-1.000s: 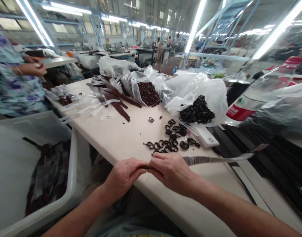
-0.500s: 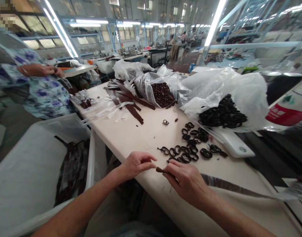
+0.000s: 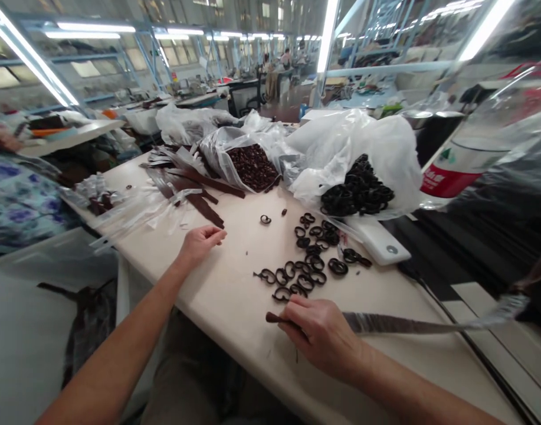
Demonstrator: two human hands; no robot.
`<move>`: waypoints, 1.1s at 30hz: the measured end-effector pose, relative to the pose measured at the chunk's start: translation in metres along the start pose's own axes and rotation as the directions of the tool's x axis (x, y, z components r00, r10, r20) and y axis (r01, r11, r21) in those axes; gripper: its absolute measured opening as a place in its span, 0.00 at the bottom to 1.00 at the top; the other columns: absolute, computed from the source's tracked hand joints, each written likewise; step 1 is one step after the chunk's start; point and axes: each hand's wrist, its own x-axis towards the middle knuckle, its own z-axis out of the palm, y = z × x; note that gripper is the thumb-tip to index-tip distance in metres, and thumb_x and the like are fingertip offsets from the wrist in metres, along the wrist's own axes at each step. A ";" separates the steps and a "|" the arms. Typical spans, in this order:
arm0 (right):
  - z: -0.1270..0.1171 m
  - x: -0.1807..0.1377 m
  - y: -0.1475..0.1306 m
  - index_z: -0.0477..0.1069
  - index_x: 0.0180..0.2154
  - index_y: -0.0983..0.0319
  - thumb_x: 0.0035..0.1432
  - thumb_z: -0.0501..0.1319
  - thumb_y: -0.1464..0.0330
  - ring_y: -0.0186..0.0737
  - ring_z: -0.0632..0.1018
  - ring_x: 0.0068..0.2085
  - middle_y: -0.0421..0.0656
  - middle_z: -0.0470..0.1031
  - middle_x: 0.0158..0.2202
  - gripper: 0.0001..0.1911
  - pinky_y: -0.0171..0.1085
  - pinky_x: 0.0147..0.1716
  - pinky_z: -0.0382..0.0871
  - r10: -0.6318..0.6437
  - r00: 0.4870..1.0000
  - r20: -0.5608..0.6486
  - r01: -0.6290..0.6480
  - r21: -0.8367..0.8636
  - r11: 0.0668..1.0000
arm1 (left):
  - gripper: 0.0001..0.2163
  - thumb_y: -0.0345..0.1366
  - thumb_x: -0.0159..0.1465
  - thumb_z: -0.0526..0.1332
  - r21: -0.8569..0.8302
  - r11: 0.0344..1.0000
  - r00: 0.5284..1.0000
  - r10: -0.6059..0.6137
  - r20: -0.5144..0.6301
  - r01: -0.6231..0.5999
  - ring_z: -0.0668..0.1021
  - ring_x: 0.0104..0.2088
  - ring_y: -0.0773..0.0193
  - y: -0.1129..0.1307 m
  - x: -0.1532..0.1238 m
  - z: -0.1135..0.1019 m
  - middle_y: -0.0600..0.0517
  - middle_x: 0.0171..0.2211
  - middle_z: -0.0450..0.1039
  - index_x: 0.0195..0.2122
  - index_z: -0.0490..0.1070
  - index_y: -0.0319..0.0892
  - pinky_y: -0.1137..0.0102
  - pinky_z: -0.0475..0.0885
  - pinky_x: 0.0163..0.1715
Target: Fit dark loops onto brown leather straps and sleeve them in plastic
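My right hand (image 3: 318, 327) is closed around the end of a brown strap (image 3: 389, 322), whose tip pokes out past the fingers. The strap runs off to the right, its far part wrapped in clear plastic. Over the table, my left hand (image 3: 202, 245) has its fingers pressed together beside the lower ends of several flat brown strips (image 3: 203, 208); whatever is between the fingertips is hidden. Black rings (image 3: 303, 277) lie in a cluster just beyond my right hand. A single ring (image 3: 265, 219) and a small brown piece (image 3: 284, 212) lie apart from them.
A plastic bag of small brown pieces (image 3: 255, 168) and another of black rings (image 3: 356, 189) stand at the back. Right of them are a white case (image 3: 380, 241) and a bottle (image 3: 456, 165). A white bin (image 3: 22, 313) is at left, near a person in flowered clothing (image 3: 20, 200).
My left hand has moved away from the strap's tip, left and forward toward the brown strips, its fingers closing. My right hand still grips the strap. The view has turned right.
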 end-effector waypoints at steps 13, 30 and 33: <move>0.007 0.000 -0.003 0.68 0.30 0.61 0.60 0.60 0.70 0.33 0.72 0.27 0.39 0.72 0.28 0.05 0.33 0.25 0.57 0.015 0.996 0.084 -0.018 0.036 0.999 | 0.15 0.31 0.61 0.63 0.345 0.798 0.864 0.407 0.296 -0.494 0.77 0.48 0.55 0.075 0.083 0.116 0.44 0.51 0.76 0.49 0.77 0.42 0.66 0.67 0.53; -0.033 0.018 0.008 0.69 0.31 0.61 0.62 0.58 0.72 0.34 0.71 0.29 0.40 0.70 0.27 0.06 0.32 0.30 0.62 0.121 0.962 -0.245 -0.061 0.239 0.969 | 0.21 0.40 0.57 0.69 -0.221 0.932 0.938 0.320 0.131 -0.287 0.80 0.32 0.65 0.066 -0.011 0.073 0.49 0.35 0.78 0.50 0.75 0.38 0.71 0.77 0.34; -0.039 0.022 0.009 0.70 0.31 0.61 0.62 0.60 0.70 0.34 0.70 0.28 0.39 0.70 0.27 0.06 0.32 0.29 0.61 0.126 0.950 -0.284 -0.058 0.235 0.970 | 0.19 0.39 0.55 0.71 -0.278 0.912 0.942 0.330 0.059 -0.302 0.80 0.29 0.67 0.059 -0.064 0.054 0.53 0.32 0.78 0.48 0.77 0.42 0.73 0.78 0.33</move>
